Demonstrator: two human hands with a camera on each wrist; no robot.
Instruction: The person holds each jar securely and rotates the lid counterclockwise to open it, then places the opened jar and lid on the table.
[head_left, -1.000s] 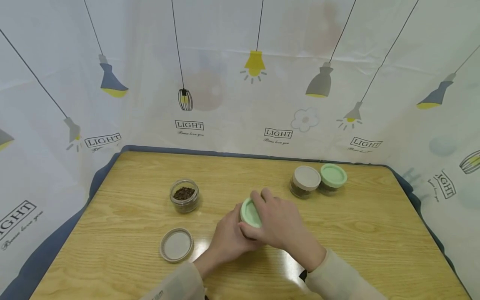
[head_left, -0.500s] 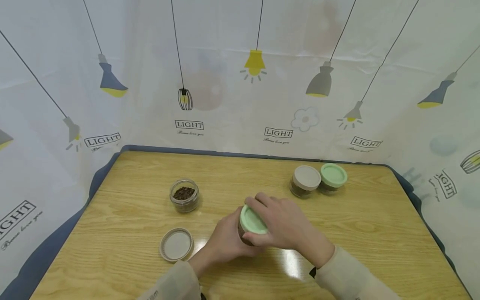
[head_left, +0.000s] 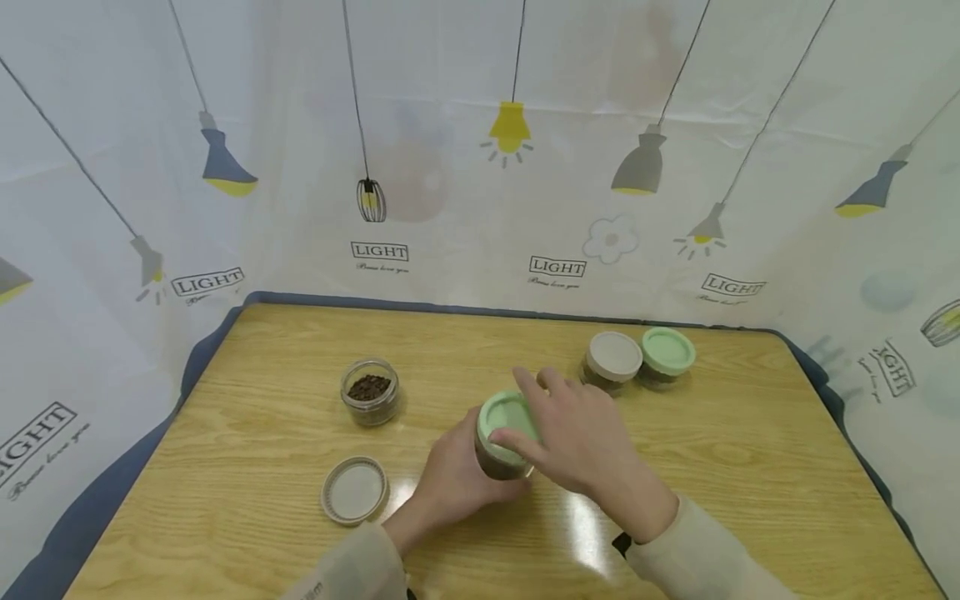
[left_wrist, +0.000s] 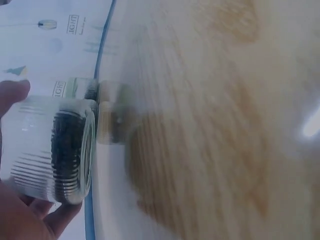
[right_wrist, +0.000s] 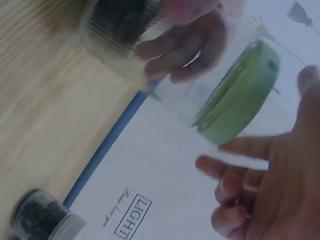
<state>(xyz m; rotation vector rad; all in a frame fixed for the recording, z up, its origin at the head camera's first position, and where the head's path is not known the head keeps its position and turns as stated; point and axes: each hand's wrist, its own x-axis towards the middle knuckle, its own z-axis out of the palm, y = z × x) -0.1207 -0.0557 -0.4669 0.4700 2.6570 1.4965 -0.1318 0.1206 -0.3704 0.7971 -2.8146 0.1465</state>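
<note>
One green-lidded jar [head_left: 495, 457] is being held right of the open jar [head_left: 370, 393], left hand [head_left: 456, 477] gripping its glass with the fingers. Fingers of the right hand [head_left: 581, 435] are lying loosely spread at its lid [right_wrist: 242, 95]; contact cannot be determined.

The held jar [head_left: 500, 464] is topped in pale green; the loose lid [head_left: 355, 492] is finished in grey-beige. The table [head_left: 255, 400] is patterned with yellow-brown wood grain; the white cloth [head_left: 442, 67] is printed with yellow, grey and blue lamps [head_left: 510, 123].

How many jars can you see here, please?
4: an open jar at left, a held jar in the left hand, plus a grey-lidded jar and a green-lidded jar together at back right.
</note>
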